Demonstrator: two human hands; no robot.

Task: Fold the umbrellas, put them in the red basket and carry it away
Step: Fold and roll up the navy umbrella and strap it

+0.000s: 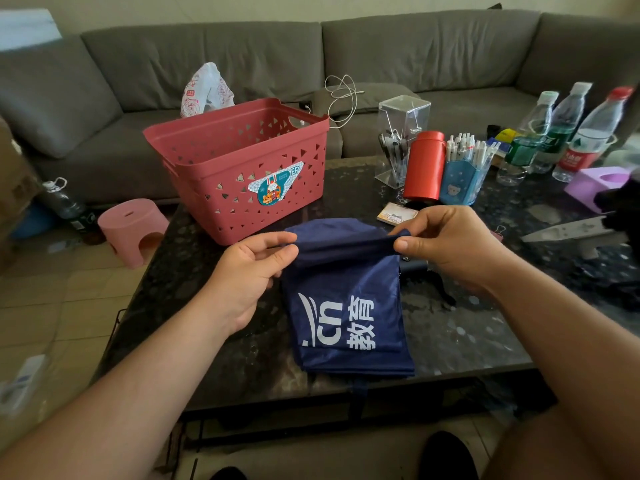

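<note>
Both hands are pinching the far fold of the navy umbrella (349,306): the left hand (247,271) is gripping its 9 o'clock corner, the right hand (450,244) its 3 o'clock corner. Its canopy is lying flat on the dark desk (467,334). Beyond, toward 11 o'clock, the red basket (239,168) is sitting upright near the desk's far corner.

Two bare forearms, no sleeves or jewellery; bare hands (249,271), dark shoes (446,455).

A home living room; grey sofa (346,57) behind a cluttered coffee table (467,341).
</note>
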